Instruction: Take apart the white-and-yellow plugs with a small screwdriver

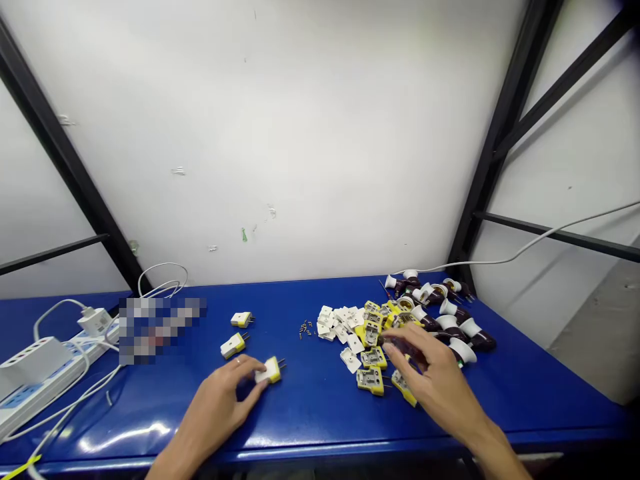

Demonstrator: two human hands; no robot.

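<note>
I'm pinching a white-and-yellow plug (269,370) in my left hand (217,410), its two metal prongs pointing right, as it sits on the blue bench (310,413) just inside the front edge (320,448). There's open blue running between it and the parts pile (360,333), and my right hand (437,377) is curling over that pile, gripping something dark (405,347) that I can't quite make out.

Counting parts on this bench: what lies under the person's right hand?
Under the right hand, a yellow plug housing shows past the fingers; anything directly beneath the palm is hidden.
</note>
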